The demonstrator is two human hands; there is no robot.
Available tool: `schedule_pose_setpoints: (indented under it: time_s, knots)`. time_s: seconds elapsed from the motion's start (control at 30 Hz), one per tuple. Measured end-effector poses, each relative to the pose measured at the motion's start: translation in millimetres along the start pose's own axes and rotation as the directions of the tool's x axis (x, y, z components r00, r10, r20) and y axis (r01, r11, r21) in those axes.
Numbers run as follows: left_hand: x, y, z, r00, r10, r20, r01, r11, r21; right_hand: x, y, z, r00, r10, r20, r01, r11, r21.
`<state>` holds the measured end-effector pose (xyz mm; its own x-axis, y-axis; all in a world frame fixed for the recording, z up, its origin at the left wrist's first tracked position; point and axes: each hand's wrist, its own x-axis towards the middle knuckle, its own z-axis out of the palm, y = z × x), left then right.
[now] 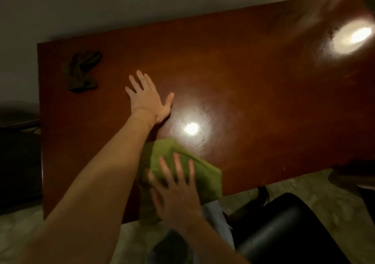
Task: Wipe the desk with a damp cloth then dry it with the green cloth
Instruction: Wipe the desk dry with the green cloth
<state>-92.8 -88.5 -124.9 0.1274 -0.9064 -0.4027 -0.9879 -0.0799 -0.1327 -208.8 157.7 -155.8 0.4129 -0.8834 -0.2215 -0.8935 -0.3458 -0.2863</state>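
The brown wooden desk point(253, 85) fills most of the view, glossy with two bright light reflections. My left hand point(149, 99) lies flat on the desk with fingers spread and holds nothing. My right hand point(176, 186) presses palm-down, fingers apart, on the green cloth point(205, 174), which lies on the desk near its front edge; the hand is blurred. A dark crumpled cloth point(82, 70) lies at the desk's far left corner, apart from both hands.
A black chair seat point(288, 229) stands below the desk's front edge at the right. The wall point(121, 3) runs behind the desk. A dark object point(18, 156) sits left of the desk on the pale floor point(26, 223).
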Motion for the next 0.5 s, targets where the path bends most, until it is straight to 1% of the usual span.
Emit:
schedule_pose_setpoints:
  time_s: [0.07,0.13,0.17,0.2,0.27,0.33,0.37,0.43,0.47,0.5]
  knots:
    - [1,-1,0,1.000,-0.002,0.004,0.002,1.000,0.011,15,-19,1,0.999,-0.035,0.026,0.034,0.999,0.026]
    - [4,-2,1,1.000,-0.005,0.014,0.005,1.000,0.014,26,-4,-8,0.999,-0.049,0.008,0.049,0.998,0.030]
    - [5,-2,1,1.000,-0.010,0.020,0.010,1.000,0.016,28,14,-16,0.999,-0.029,-0.020,0.030,0.999,0.028]
    - [5,-2,2,1.000,-0.017,0.018,0.016,1.000,0.018,29,36,-23,0.998,0.025,-0.050,-0.024,1.000,0.018]
    - [4,-2,7,1.000,-0.025,-0.012,0.025,1.000,-0.010,30,93,-36,0.971,0.217,-0.099,-0.219,0.976,-0.015]
    - [-3,0,15,0.994,-0.031,-0.103,0.019,0.993,-0.120,19,151,-48,0.886,0.425,-0.184,-0.437,0.899,-0.024]
    - [-9,4,19,0.981,-0.029,-0.192,-0.008,0.982,-0.188,9,174,-53,0.833,0.512,-0.212,-0.525,0.851,-0.008]
    - [-24,23,28,0.924,-0.045,-0.380,-0.076,0.952,-0.298,-13,203,-58,0.739,0.637,-0.220,-0.645,0.763,0.045]
    - [-32,37,31,0.898,-0.073,-0.435,-0.090,0.935,-0.344,-20,210,-59,0.702,0.677,-0.218,-0.682,0.728,0.064]
    - [-40,54,33,0.885,-0.108,-0.453,-0.090,0.915,-0.393,-24,214,-60,0.675,0.705,-0.216,-0.710,0.701,0.069]
